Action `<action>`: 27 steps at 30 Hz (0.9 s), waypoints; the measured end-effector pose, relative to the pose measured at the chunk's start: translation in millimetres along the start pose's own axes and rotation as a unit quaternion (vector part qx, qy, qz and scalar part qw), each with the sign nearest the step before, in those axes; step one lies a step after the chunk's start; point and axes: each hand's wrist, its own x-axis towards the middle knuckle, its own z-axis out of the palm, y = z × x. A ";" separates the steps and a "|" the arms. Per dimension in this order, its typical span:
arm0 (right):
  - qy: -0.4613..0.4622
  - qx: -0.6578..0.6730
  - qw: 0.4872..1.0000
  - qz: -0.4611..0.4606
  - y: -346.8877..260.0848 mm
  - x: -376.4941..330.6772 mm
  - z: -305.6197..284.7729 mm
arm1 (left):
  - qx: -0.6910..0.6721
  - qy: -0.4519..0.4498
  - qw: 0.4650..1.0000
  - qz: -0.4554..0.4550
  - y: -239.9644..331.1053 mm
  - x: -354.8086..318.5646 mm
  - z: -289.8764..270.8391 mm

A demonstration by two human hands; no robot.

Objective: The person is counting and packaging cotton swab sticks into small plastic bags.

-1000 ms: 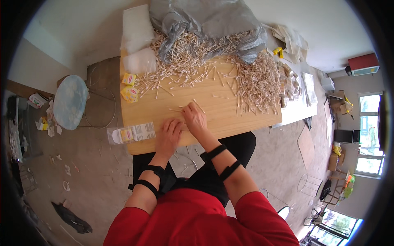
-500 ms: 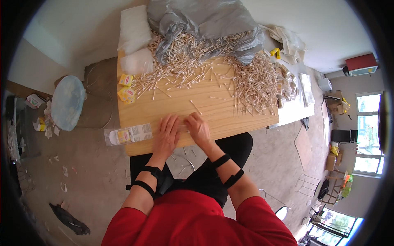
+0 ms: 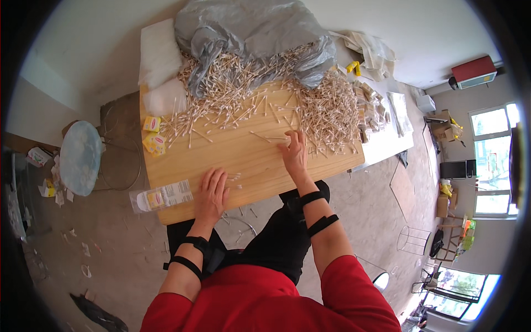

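My left hand (image 3: 211,191) lies on the wooden table (image 3: 243,157) near its front edge, fingers stretched out. A few cotton swabs (image 3: 235,177) stick out beside its thumb and fingertips; how many lie beneath it is hidden. Farther right, my right hand (image 3: 296,152) is above the tabletop with its fingers bent together at the end of pale cotton swabs (image 3: 271,137). To the left of my left hand lies a clear plastic packet (image 3: 161,196) with a white and yellow label. Beyond both hands spreads a big heap of loose cotton swabs (image 3: 329,108).
Grey plastic sheeting (image 3: 254,33) covers part of the heap. White padded sheets (image 3: 159,52) and small yellow packs (image 3: 154,143) sit at the left edge. Several bundled packs (image 3: 369,105) stand right of the heap. A pale blue round stool (image 3: 81,157) stands left of the table.
My hands, close together before, are now apart. The right has moved away and up to loose swabs. The left rests by the front edge, with swab ends showing beside it.
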 end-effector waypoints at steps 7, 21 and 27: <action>-0.066 0.071 0.995 -0.029 -6.6 1.9 35.4 | -0.001 0.007 1.000 0.003 -0.4 -0.1 1.2; -0.227 0.120 0.961 -0.100 -88.2 -53.4 52.0 | 0.080 -0.024 0.996 -0.032 -1.2 -0.7 -2.4; -0.155 0.096 0.979 -0.090 -137.5 -6.1 99.4 | 0.057 -0.020 0.998 -0.034 -4.5 1.9 5.2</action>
